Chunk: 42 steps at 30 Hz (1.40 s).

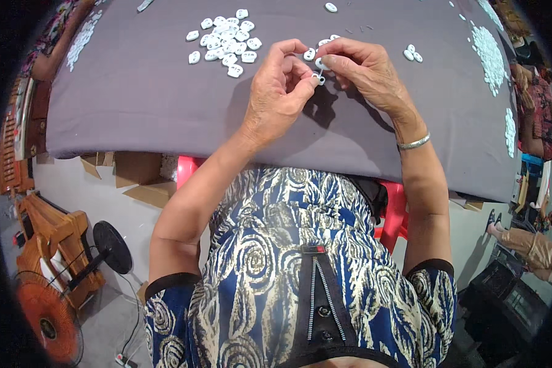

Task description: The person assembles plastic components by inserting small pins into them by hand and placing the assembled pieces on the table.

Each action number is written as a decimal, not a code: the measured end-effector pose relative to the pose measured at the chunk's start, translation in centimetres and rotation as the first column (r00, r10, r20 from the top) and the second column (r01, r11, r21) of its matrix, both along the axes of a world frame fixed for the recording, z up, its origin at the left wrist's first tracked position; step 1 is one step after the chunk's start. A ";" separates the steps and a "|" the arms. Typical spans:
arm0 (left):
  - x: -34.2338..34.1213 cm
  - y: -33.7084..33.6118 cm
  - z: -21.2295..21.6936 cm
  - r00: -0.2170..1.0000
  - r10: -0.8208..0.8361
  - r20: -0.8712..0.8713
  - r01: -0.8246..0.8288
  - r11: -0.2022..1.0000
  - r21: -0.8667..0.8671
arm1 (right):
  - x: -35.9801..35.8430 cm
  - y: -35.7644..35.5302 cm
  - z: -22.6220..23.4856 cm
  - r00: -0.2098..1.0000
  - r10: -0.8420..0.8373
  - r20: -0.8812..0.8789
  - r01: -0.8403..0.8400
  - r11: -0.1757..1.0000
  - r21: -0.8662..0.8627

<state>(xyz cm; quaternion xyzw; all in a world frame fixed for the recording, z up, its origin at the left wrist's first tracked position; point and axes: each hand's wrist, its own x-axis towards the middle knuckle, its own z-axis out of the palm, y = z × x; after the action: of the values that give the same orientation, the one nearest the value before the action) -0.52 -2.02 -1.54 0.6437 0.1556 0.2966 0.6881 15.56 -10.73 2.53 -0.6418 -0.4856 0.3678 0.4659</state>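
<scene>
Over the grey cloth, my left hand [275,92] pinches a small white plastic piece with round holes [318,79] between thumb and fingers. Close against it, my right hand [371,73] grips a white oval plastic piece [321,63] by its edge. A thin, light-coloured stem shows between the two pieces; whether they are joined I cannot tell. Just beyond my fingertips lie a few similar white pieces [310,54], partly covered by my hands. To the left of my left hand is a loose pile of white oval pieces with dark openings [227,46].
Three white ovals [413,53] lie right of my right hand. Tiny thin pins [360,29] and a single oval [330,7] are farther off. Heaps of small white parts spread along the right [489,58] and left [83,40] sides. Other people sit at both table sides.
</scene>
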 end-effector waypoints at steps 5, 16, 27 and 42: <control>0.0 -0.1 0.0 1.000 0.004 0.011 -0.004 1.000 -0.001 | -0.1 -0.1 0.1 0.998 -0.001 -0.065 0.001 1.000 -0.001; 0.3 -0.1 -0.4 0.998 0.039 0.041 -0.039 0.999 0.009 | -0.2 -0.1 0.1 0.999 0.026 0.024 -0.027 0.998 0.050; 0.3 0.0 -0.5 0.996 0.052 0.071 -0.054 0.998 0.026 | -0.2 0.2 -1.2 0.989 0.022 0.146 -0.046 0.986 0.161; 0.0 0.3 0.2 0.994 0.102 0.047 -0.100 0.994 -0.045 | -1.1 0.2 -0.5 0.931 0.003 0.366 -0.090 0.971 0.221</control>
<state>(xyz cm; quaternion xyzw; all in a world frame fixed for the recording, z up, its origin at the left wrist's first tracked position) -0.47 -1.73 -1.32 0.6129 0.1770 0.3434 0.6893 14.48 -10.56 2.04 -0.6275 -0.6183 0.1939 0.4316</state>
